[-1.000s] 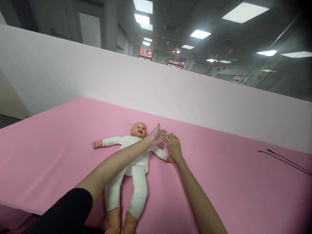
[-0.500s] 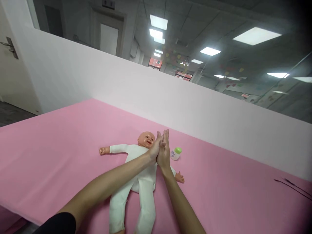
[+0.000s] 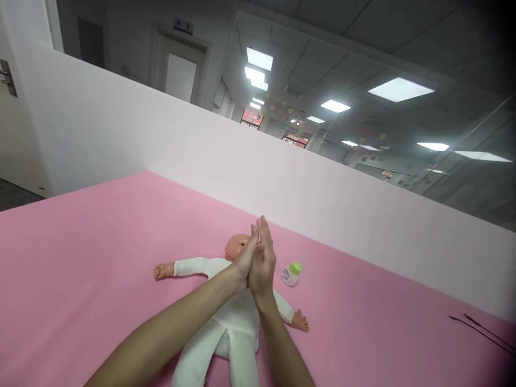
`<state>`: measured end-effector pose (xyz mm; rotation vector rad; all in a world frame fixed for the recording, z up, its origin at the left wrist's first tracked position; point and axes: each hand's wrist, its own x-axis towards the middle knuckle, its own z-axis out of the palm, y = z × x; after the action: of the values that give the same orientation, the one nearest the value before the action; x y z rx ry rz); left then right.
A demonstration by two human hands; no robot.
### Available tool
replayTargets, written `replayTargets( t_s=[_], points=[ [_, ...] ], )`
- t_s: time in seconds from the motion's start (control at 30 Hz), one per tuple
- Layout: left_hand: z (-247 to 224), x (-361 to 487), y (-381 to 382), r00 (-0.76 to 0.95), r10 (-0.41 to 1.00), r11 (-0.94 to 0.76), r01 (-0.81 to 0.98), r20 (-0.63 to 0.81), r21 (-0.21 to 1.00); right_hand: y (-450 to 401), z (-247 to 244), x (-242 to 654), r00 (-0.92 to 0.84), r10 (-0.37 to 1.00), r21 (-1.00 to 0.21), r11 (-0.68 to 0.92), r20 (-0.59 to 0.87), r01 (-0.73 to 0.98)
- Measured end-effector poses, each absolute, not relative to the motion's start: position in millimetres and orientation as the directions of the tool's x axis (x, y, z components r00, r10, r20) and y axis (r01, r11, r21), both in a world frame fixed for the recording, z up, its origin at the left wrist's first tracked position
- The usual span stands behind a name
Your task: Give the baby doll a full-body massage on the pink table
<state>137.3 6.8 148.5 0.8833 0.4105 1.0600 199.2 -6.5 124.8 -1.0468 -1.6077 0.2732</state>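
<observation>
The left hand and the right hand were pressed flat together, palm to palm, with the fingers straight, close together and pointing away from the person. They held nothing. Half a second earlier the two hands had met in much the same way, but now they sat lower in the view and further over the doll.

They were above the chest of a baby doll with a peach plastic head and a white cloth suit, which lay on its back with its arms spread. I could not tell whether the hands touched it. The fingers now hid more of the doll's head, and the face that had shown clearly beside the fingertips was mostly covered. The legs ran out of the bottom of the view, and the black sleeve had gone from the lower left corner.

A small white plastic bottle with a round green cap stood just beside the doll's head, right of the hands, in the same place relative to the doll. The doll lay on a smooth pink sheet, backed by a pale pink-white wall. Thin dark wires lay well off to the right.
</observation>
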Motion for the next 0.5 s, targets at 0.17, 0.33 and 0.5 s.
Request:
replayTargets(
  t_s=[0.17, 0.33, 0.5],
  points=[
    [158.8, 128.5, 6.3, 0.384, 0.913, 0.136, -0.610, 0.141, 0.780, -14.7, 119.6, 191.0, 0.005, 0.765, -0.681, 0.571, 0.644, 0.459],
    [152.1, 140.0, -4.8, 0.477, 0.873, 0.202, -0.546, 0.104, 0.813, -18.6, 127.6, 200.9, -0.027, 0.696, -0.583, 0.621, 0.718, 0.524],
    [168.2, 130.3, -14.4, 0.472, 0.865, 0.134, -0.548, 0.173, 0.826, -15.4, 128.9, 214.3, 0.067, 0.769, -0.699, 0.536, 0.636, 0.474]
  ],
)
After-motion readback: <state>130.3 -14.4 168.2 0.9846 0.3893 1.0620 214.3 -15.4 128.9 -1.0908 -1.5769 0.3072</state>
